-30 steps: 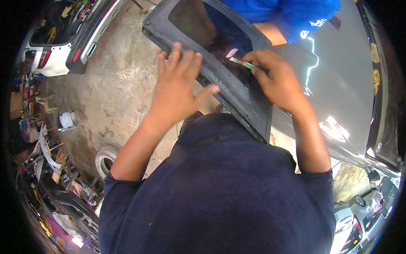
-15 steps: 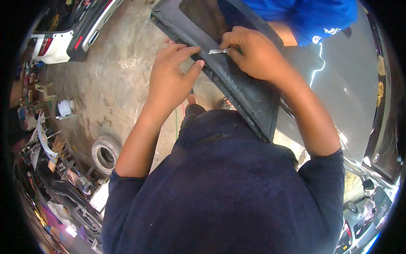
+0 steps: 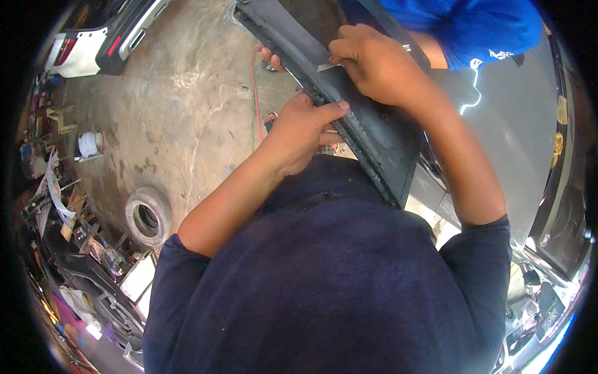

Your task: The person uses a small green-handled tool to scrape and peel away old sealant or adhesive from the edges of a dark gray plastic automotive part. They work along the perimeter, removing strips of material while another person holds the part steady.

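A dark car window panel (image 3: 380, 134) with a black rim and rough residue along its edge lies slanted in front of my body. My left hand (image 3: 302, 128) grips its near-left edge, the thumb on top and the fingers underneath. My right hand (image 3: 377, 65) is closed on a utility knife (image 3: 327, 67); only the short silver blade shows, and the handle is hidden in the fist. The blade lies over the panel's upper face, farther up than my left thumb. Whether it touches the surface I cannot tell.
Another person's fingers (image 3: 269, 57) hold the panel's far-left edge; a blue sleeve (image 3: 467, 31) is at the top right. A grey car panel (image 3: 504, 124) lies to my right. A tyre (image 3: 148, 216), a white car (image 3: 99, 53) and stacked parts stand left. A red hose (image 3: 255, 90) runs along the floor.
My left hand has moved down and right along the panel's edge, from resting with spread fingers to gripping it. The knife has shifted slightly up and right. The other person's fingers now show more.
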`<state>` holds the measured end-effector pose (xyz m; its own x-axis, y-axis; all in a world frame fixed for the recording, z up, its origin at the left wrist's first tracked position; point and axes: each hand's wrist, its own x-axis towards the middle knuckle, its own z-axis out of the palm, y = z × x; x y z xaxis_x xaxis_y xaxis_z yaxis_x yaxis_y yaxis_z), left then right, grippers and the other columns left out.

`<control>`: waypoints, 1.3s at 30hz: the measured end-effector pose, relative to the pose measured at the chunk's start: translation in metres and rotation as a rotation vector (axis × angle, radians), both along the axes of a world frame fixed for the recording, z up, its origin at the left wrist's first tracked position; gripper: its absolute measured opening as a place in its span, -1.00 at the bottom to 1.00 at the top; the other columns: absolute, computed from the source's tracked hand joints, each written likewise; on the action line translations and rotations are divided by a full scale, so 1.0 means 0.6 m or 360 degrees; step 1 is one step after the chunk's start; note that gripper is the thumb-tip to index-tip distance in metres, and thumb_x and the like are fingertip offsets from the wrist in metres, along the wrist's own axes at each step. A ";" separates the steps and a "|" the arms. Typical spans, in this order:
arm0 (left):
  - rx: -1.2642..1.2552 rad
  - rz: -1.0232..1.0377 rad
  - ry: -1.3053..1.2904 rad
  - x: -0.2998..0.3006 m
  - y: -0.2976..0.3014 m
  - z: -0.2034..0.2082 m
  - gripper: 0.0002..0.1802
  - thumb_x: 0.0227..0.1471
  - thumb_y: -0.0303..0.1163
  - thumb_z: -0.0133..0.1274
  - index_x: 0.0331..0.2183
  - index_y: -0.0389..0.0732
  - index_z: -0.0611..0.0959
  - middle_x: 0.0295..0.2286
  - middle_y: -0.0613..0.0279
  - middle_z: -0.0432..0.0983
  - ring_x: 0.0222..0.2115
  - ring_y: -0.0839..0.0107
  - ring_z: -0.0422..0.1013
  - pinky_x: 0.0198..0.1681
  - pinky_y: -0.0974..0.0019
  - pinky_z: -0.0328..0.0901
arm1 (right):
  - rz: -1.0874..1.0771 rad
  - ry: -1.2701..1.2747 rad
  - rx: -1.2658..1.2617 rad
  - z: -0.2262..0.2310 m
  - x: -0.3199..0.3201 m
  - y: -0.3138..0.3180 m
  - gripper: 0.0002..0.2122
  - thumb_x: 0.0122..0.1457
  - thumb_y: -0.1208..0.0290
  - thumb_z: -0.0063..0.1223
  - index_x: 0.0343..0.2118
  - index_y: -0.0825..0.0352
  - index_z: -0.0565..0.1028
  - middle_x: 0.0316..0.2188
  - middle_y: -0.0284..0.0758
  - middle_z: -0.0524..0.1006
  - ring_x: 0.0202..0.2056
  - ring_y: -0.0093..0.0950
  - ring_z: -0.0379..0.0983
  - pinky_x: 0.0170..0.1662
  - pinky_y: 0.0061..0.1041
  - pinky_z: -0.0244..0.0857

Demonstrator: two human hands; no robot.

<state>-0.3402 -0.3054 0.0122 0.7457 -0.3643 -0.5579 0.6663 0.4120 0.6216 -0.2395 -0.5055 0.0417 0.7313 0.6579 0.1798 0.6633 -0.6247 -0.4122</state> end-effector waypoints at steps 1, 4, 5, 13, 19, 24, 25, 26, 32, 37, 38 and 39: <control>0.0024 0.0000 -0.0043 0.002 0.000 -0.002 -0.57 0.34 -0.42 0.32 0.09 -0.44 0.56 -0.02 -0.05 0.70 -0.04 0.14 0.71 0.02 0.10 0.66 | 0.0009 -0.0022 0.0003 -0.001 0.000 -0.002 -0.83 0.21 0.55 0.20 -0.16 0.21 0.68 -0.14 -0.21 0.61 0.05 -0.07 0.59 0.05 -0.01 0.52; 0.0060 -0.0005 -0.0127 0.004 0.001 -0.002 -0.61 0.34 -0.43 0.31 0.06 -0.47 0.60 -0.06 -0.06 0.72 -0.07 0.14 0.72 0.04 0.08 0.67 | 0.0025 -0.0056 -0.0010 0.001 -0.002 -0.005 -0.82 0.21 0.56 0.18 -0.15 0.21 0.67 -0.13 -0.21 0.59 0.06 -0.08 0.58 0.04 -0.01 0.52; 0.0049 -0.0012 -0.0127 0.004 0.003 0.001 -0.63 0.34 -0.44 0.30 0.05 -0.47 0.61 -0.07 -0.06 0.72 -0.08 0.14 0.73 0.04 0.07 0.67 | 0.0021 -0.0047 -0.0031 0.005 -0.005 -0.004 -0.81 0.20 0.56 0.18 -0.15 0.21 0.67 -0.13 -0.21 0.59 0.06 -0.08 0.58 0.04 -0.01 0.52; 0.0103 0.0027 -0.0150 0.000 0.003 0.011 -0.65 0.34 -0.47 0.29 0.04 -0.48 0.63 -0.07 -0.06 0.72 -0.09 0.14 0.72 0.04 0.05 0.67 | -0.0120 -0.0113 -0.0069 0.007 -0.038 0.004 -0.86 0.19 0.55 0.17 -0.21 0.24 0.66 -0.18 -0.23 0.59 0.01 -0.10 0.59 0.01 -0.01 0.54; 0.0116 0.0033 -0.0160 -0.005 0.004 0.009 -0.63 0.33 -0.47 0.31 0.05 -0.48 0.61 -0.06 -0.03 0.71 -0.09 0.14 0.72 0.03 0.04 0.68 | -0.0231 -0.0036 -0.0120 0.019 -0.071 0.004 -0.88 0.19 0.54 0.19 -0.24 0.24 0.66 -0.20 -0.23 0.58 -0.01 -0.10 0.59 -0.01 -0.02 0.53; 0.0098 -0.0020 -0.0153 -0.010 0.010 0.004 -0.60 0.33 -0.46 0.32 0.08 -0.47 0.59 -0.05 -0.01 0.70 -0.07 0.16 0.71 0.04 0.03 0.67 | -0.0251 -0.0024 -0.0096 0.017 -0.094 -0.007 -0.89 0.19 0.54 0.21 -0.23 0.26 0.66 -0.23 -0.21 0.58 -0.03 -0.07 0.59 -0.02 -0.01 0.52; 0.0100 -0.0022 -0.0152 -0.010 0.011 0.004 -0.59 0.34 -0.46 0.31 0.09 -0.47 0.59 -0.05 -0.01 0.70 -0.07 0.16 0.71 0.05 0.03 0.67 | -0.0261 0.0003 -0.0081 0.018 -0.098 -0.010 -0.88 0.19 0.54 0.21 -0.23 0.25 0.66 -0.23 -0.21 0.58 -0.03 -0.06 0.60 -0.02 -0.01 0.52; 0.0102 -0.0025 -0.0150 -0.011 0.011 0.003 -0.59 0.34 -0.46 0.31 0.09 -0.46 0.58 -0.05 -0.02 0.70 -0.06 0.16 0.71 0.05 0.03 0.67 | -0.0270 0.0029 -0.0066 0.020 -0.102 -0.014 -0.88 0.19 0.54 0.21 -0.22 0.25 0.67 -0.22 -0.20 0.58 -0.03 -0.06 0.60 -0.02 -0.01 0.52; 0.0089 -0.0080 -0.0290 -0.014 0.013 0.006 -0.50 0.39 -0.34 0.31 0.18 -0.43 0.55 0.04 0.03 0.68 0.03 0.23 0.68 0.16 0.07 0.64 | -0.0338 -0.0002 0.0105 0.000 -0.087 -0.004 -0.86 0.20 0.54 0.21 -0.21 0.21 0.70 -0.22 -0.18 0.60 -0.02 -0.05 0.61 -0.03 0.01 0.51; 0.0096 -0.0105 -0.0284 -0.015 0.021 -0.004 -0.49 0.40 -0.33 0.30 0.20 -0.41 0.55 0.05 0.03 0.68 0.05 0.23 0.67 0.18 0.07 0.63 | -0.0323 -0.0025 0.0065 -0.002 -0.079 0.016 -0.86 0.22 0.52 0.19 -0.20 0.21 0.71 -0.22 -0.17 0.61 -0.03 -0.04 0.62 -0.03 0.02 0.53; 0.0095 -0.0111 -0.0283 -0.013 0.021 -0.008 -0.49 0.40 -0.33 0.30 0.20 -0.41 0.55 0.05 0.03 0.68 0.05 0.23 0.67 0.18 0.07 0.63 | -0.0323 -0.0013 0.0031 0.002 -0.083 0.012 -0.86 0.22 0.51 0.19 -0.20 0.21 0.71 -0.22 -0.17 0.61 -0.03 -0.04 0.62 -0.03 0.02 0.53; 0.0094 -0.0116 -0.0282 -0.012 0.022 -0.011 -0.49 0.40 -0.33 0.30 0.20 -0.41 0.54 0.05 0.02 0.68 0.05 0.22 0.67 0.18 0.06 0.63 | -0.0322 -0.0001 -0.0004 0.005 -0.087 0.008 -0.86 0.23 0.51 0.18 -0.20 0.22 0.71 -0.22 -0.18 0.61 -0.03 -0.03 0.62 -0.03 0.02 0.53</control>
<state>-0.3473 -0.2923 0.0056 0.8071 -0.3915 -0.4419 0.5708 0.3263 0.7535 -0.2916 -0.5006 0.0447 0.8486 0.4980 0.1788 0.5243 -0.7463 -0.4101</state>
